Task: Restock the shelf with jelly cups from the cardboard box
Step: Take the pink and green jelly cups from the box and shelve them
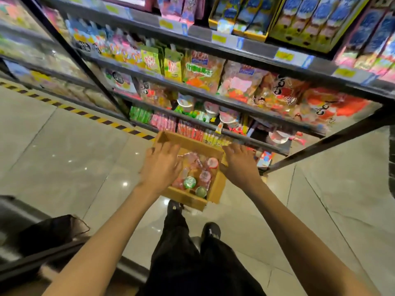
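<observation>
A cardboard box (188, 196) sits on the floor (64, 146) in front of the shelf (235, 127), with jelly cups (190, 182) inside it. The left hand (161, 165) is over the box's left side, the right hand (240, 164) at its right edge — both above the person's shoes (211, 230). More cups (210, 108) stand on a low shelf level behind the box, snack bags (203, 69) on the level above.

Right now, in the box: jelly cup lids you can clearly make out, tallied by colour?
Only lids in the cardboard box that show clearly; the pile around them is too blurred to count, and the left hand covers part of it.
Green lids: 2
Red or pink lids: 2
Total: 4 clear lids, likely more cups underneath.
</observation>
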